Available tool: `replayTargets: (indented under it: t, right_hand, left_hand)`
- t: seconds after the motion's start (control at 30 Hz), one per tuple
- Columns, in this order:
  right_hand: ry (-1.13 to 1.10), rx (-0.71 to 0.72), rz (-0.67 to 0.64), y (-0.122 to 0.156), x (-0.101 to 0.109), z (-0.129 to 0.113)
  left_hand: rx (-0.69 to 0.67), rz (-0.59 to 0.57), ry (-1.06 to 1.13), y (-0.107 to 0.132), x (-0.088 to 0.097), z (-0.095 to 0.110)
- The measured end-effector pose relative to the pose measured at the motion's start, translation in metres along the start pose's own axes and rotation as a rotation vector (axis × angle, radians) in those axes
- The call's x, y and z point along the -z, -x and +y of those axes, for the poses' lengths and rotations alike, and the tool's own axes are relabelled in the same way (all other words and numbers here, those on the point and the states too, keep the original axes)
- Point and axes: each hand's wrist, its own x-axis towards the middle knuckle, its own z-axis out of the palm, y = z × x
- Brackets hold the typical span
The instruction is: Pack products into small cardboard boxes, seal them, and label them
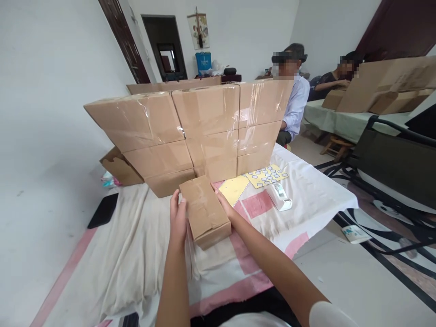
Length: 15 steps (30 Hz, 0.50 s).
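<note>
A small taped cardboard box lies on the cloth-covered table in front of me. My left hand presses flat against its left side, fingers stretched out. On the box's right side rests my right hand, fingers straight along the edge. Both hands clasp the box between them. Right behind it stands a wall of larger stacked cardboard boxes.
A yellow sticker sheet, a plain yellow sheet and a white tape dispenser lie to the right. A dark phone-like slab sits at left. Two people sit behind the stack, near flattened cardboard.
</note>
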Motion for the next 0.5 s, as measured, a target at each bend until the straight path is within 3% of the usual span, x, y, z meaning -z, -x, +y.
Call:
replayTargets:
  t: [0.13, 0.27, 0.5]
  right_hand:
    - [0.033, 0.114, -0.016, 0.002, 0.002, -0.001]
    - [0.001, 0.166, -0.084, 0.011, 0.000, -0.013]
    - [0.052, -0.121, -0.161, -0.002, -0.002, -0.047]
  left_hand:
    - [0.086, -0.128, -0.128, -0.007, -0.001, 0.023]
    - [0.196, -0.153, -0.165, -0.009, -0.005, 0.033]
    - [0.222, -0.132, -0.163, -0.007, -0.008, 0.032]
